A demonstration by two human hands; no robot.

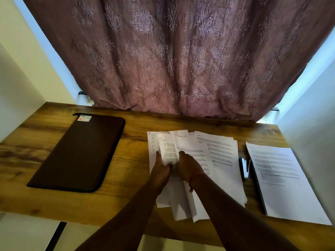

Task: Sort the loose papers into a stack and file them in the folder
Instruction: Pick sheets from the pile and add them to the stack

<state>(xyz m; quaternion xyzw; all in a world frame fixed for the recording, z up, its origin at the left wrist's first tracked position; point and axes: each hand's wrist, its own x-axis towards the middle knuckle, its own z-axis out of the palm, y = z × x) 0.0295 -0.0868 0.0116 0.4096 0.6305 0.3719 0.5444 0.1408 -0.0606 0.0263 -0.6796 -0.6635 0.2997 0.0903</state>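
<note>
Both hands meet at the middle of the table point(126, 160), over the loose papers point(223, 160), which lie fanned and overlapping, their long edges running from the near edge toward the far curtain point(172, 60). The left hand point(161, 166) pinches the lower part of a sheet that is lifted and curled at the left of the pile; the right hand point(188, 166) lies just beside it on the sheets, fingers bent over the paper, though whether it truly grips a page or only presses it I cannot tell. The folder point(81, 151) lies closed, well apart to the left of the pile, its long axis slanting from near left to far right, and the left hand is the nearer to it. To the right, a neater stack point(282, 178) lies with its long axis near to far, a stapler point(244, 168) between it and the loose pile; the right hand is the nearer to that stack. By my judgement the sorting is under way, and filing will call for carrying sheets leftward across bare table.
</note>
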